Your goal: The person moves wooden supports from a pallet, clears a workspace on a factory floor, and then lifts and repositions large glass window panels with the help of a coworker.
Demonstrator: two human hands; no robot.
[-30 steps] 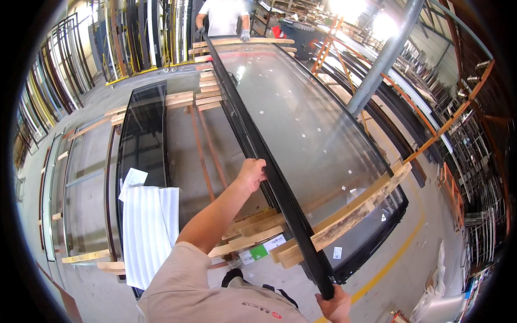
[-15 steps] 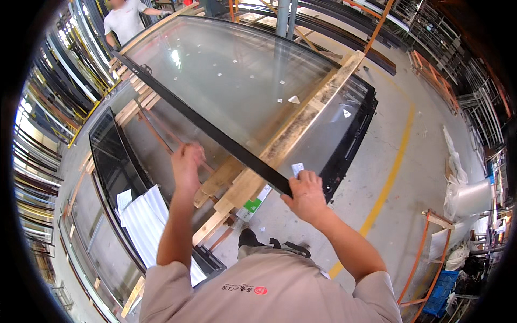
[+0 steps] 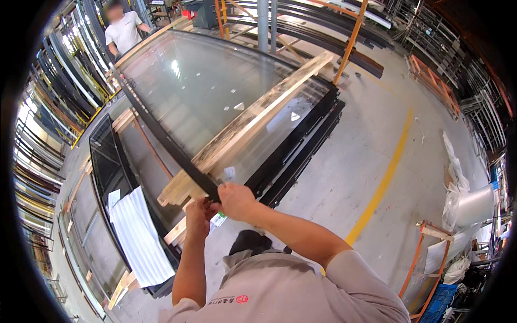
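Note:
A large black-framed glass panel [image 3: 183, 102] slants away from me, with small white stickers dotted over it. My right hand [image 3: 237, 201] is wrapped round its near corner. Just left of it, my left hand [image 3: 198, 216] is closed against the end of the long black edge; its fingertips are partly hidden there. A rough wooden plank [image 3: 253, 116] crosses beneath that edge, and more black frames [image 3: 307, 148] lie lower on the right. At the panel's far end stands a co-worker [image 3: 124, 29] in a light T-shirt, with one hand near the frame.
White ribbed sheeting [image 3: 141, 237] covers part of another dark frame stack at left. Racks of long profiles [image 3: 43, 161] line the left side. A yellow floor line [image 3: 385, 183] runs on the right, near an orange metal frame [image 3: 425, 264] and a blue crate [image 3: 442, 301].
My left hand has come down and right to the panel's corner. The panel's near end has shifted left and toward me, with my right hand on it, uncovering more frames at right.

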